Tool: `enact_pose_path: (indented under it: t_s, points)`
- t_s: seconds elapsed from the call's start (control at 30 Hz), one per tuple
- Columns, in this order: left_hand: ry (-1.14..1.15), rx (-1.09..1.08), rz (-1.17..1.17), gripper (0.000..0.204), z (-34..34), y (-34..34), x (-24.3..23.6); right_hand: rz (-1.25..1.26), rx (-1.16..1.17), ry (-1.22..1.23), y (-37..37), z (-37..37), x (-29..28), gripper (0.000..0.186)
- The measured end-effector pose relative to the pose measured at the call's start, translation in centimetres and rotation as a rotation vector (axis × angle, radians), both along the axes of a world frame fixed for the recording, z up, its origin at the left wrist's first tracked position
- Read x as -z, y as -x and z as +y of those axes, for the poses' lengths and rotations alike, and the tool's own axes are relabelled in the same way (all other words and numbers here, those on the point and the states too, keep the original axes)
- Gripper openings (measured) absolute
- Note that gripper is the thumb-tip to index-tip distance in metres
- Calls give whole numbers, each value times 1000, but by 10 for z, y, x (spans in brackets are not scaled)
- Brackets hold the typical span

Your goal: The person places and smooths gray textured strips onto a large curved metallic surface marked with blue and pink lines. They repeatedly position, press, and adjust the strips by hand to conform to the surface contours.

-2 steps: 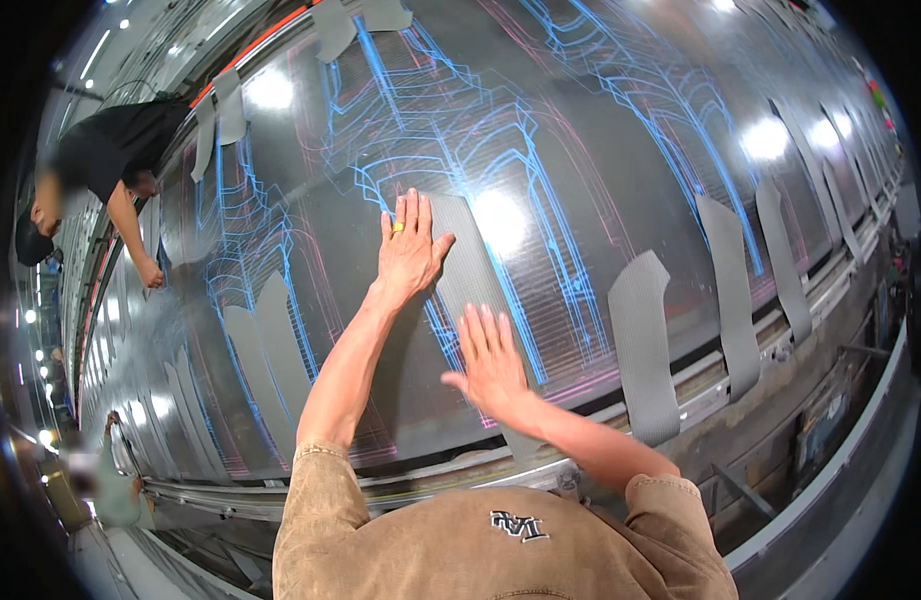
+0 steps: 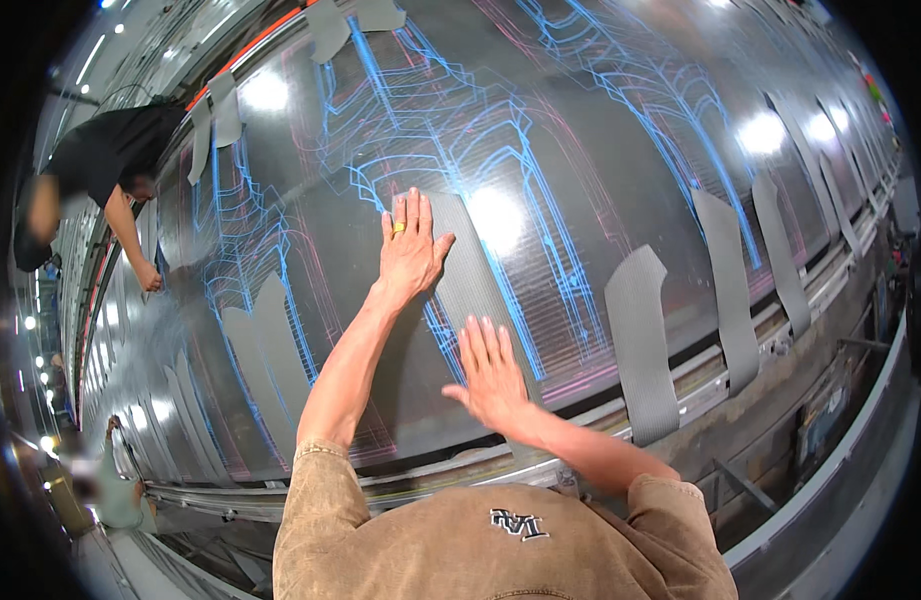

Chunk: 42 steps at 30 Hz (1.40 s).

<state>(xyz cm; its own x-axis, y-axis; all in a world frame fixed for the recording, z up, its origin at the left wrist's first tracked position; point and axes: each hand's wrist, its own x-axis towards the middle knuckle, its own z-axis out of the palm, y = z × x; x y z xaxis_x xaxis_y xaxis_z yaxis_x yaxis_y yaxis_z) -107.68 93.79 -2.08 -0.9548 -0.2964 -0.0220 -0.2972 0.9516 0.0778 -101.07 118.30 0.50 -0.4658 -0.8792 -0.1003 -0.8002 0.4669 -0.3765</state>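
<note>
A long grey ribbed strip (image 2: 472, 272) lies flat on the dark tabletop (image 2: 570, 180), over blue and pink lines that show on its surface. My left hand (image 2: 412, 248) rests on the strip's far end, palm down, fingers stretched, a yellow ring on one finger. Closer to me, my right hand (image 2: 494, 374) lies over the same strip with its fingers spread and its thumb pointing left. Both hands are open. They cover parts of the strip, and its near end runs toward the table's front edge.
More grey strips, including a wide one (image 2: 640, 340) and a curved one (image 2: 725, 290), hang over the front rail to the right. Others (image 2: 270, 350) lie to the left. A co-worker (image 2: 110, 170) leans over the far left side. Another person (image 2: 115, 490) stands at lower left.
My right hand has slid slightly toward me along the strip. The left hand stays in place. The co-worker at the far left has shifted a little.
</note>
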Motion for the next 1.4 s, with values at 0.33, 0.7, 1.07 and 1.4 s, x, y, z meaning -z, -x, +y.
enact_pose_path:
  t_s: [0.33, 0.7, 1.07, 1.4]
  points:
    - [-1, 334, -52, 74, 64, -18, -10, -176, 25, 16, -58, 68, -12, 89]
    - [-271, 556, -153, 78, 208, -144, -32, -688, 199, 356, -67, 162, -67, 47]
    - [-49, 740, -295, 81, 207, -159, -48, -88, 940, 480, 12, 263, -78, 35]
    - [-1679, -541, 16, 42, 279, -141, -60, -186, 1211, 690, -7, 274, -6, 67]
